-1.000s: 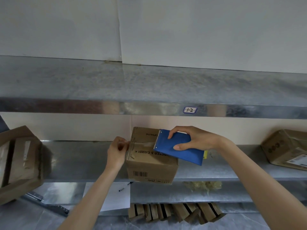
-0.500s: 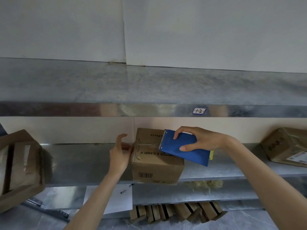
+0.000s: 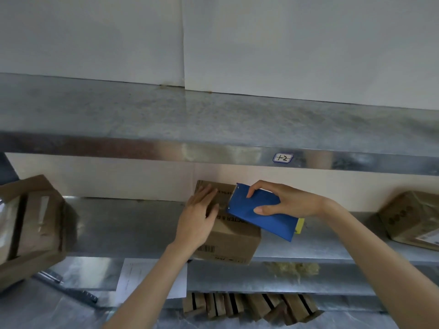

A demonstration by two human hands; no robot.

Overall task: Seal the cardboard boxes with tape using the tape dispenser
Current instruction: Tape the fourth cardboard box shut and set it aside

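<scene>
One box (image 3: pixel 235 238) is pressed at the shelf (image 3: pixel 130 224) edge by the left hand (image 3: pixel 198 219), fingers straight; the dispenser (image 3: pixel 261 217), tilted on its top, is gripped by the right hand (image 3: pixel 285 203), fingers curled.

We see a brown cardboard box (image 3: pixel 234 238) printed with black lettering and a black barcode. The tape dispenser (image 3: pixel 259 217) is plain blue with a yellow edge. The shelf (image 3: pixel 213 119) is mottled grey metal; its label (image 3: pixel 282 158) is white, blue-bordered.
</scene>
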